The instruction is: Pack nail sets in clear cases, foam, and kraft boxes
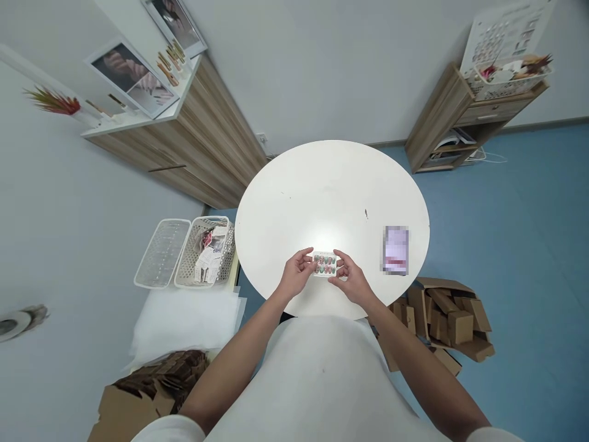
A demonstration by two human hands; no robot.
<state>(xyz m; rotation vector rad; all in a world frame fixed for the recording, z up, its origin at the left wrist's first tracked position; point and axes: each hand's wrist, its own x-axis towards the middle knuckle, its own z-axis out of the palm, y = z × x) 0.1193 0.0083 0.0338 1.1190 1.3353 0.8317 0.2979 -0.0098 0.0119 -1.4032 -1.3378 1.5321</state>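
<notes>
White-shirted torso [322, 380] nearest my camera. Beyond it, I see left hand [295, 274] and right hand [356, 285] over round white worktop [322, 178]. Small tray [325, 264], two rows of green and reddish nail-shaped pieces, sits between them: left fingers pinch one end, right thumb and fingers pinch other. Pixelated phone-like rectangle [396, 248] lies right of hands. Well left of hands, white basket [227, 258] with papers; lower right, open carton [418, 307] of brown boxes.

- Centre: left hand [295, 274] hides the nail card's [325, 264] lower-left corner.
- Right: pixelated rectangle [396, 250], unreadable.
- Upper left: framed picture [177, 24], cut by top edge.
- Lower left: cardboard box [126, 410], cut by bottom edge.
</notes>
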